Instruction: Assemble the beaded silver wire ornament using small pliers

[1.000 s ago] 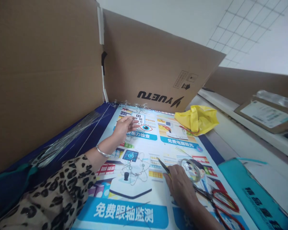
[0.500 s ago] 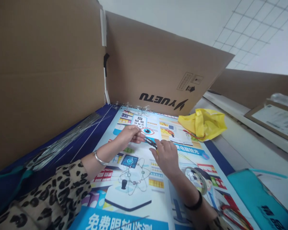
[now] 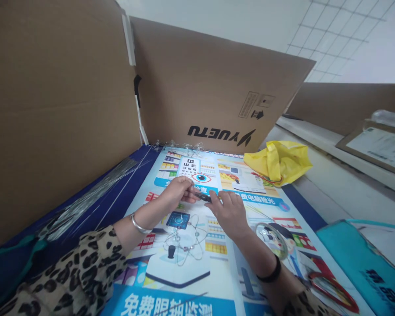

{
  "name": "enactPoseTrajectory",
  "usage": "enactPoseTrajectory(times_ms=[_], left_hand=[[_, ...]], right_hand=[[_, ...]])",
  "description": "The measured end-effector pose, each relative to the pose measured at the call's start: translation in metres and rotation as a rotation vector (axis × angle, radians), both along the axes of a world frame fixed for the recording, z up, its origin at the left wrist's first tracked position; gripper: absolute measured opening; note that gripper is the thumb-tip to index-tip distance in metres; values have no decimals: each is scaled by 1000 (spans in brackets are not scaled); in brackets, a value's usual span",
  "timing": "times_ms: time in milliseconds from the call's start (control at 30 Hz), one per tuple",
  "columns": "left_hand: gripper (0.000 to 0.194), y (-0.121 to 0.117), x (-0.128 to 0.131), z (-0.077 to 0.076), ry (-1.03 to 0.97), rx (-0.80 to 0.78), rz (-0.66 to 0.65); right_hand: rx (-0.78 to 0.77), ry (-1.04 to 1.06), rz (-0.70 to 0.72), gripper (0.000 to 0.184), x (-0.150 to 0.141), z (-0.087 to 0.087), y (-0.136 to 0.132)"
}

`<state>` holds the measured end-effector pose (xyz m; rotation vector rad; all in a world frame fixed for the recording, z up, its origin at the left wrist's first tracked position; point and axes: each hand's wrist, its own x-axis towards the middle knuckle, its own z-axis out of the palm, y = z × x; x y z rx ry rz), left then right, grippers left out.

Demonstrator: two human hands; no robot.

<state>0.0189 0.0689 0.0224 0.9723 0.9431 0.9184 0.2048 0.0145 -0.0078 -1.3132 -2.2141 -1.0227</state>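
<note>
My right hand [image 3: 229, 214] is closed around small dark-jawed pliers [image 3: 203, 197], whose tips point left. The jaws look nearly shut, right at the fingertips of my left hand [image 3: 180, 190]. Those fingers are pinched together, and whatever they hold is too small to make out. Below my hands, a looped wire piece with small beads [image 3: 188, 248] lies on the printed poster sheet [image 3: 224, 272].
A bundle of straight wires [image 3: 85, 197] lies to the left by the cardboard wall [image 3: 62, 87]. More wire pieces [image 3: 184, 147] sit at the back. On the right are a yellow bag [image 3: 283, 162], a tape roll [image 3: 271, 240], a red-rimmed ring [image 3: 334, 291] and a teal pouch [image 3: 358, 259].
In my right hand the pliers have turned flatter, and their jaws have come together at my left fingertips. My left hand keeps its pinch. The camera view has shifted slightly.
</note>
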Motion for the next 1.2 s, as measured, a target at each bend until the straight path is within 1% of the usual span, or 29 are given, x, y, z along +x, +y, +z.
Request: enactPoseTrajectory(times_ms=[100, 367, 600, 800, 900, 1067, 1200], left_hand=[[6, 0, 1, -1, 3, -12, -5], [7, -1, 1, -1, 35, -39, -21], [8, -3, 1, 2, 61, -42, -41], [6, -3, 0, 0, 71, -32, -42], [8, -4, 0, 1, 77, -2, -42], [13, -5, -1, 6, 95, 98, -64], [21, 1, -5, 2, 134, 238, -158]], right_hand=[[24, 5, 24, 34, 0, 0, 1], [2, -19, 30, 34, 2, 1, 0], [50, -47, 47, 32, 2, -1, -1], [50, -55, 59, 32, 2, 2, -1], [19, -43, 61, 30, 2, 2, -1], [-75, -7, 48, 29, 1, 3, -1], [-206, 50, 30, 29, -1, 3, -2]])
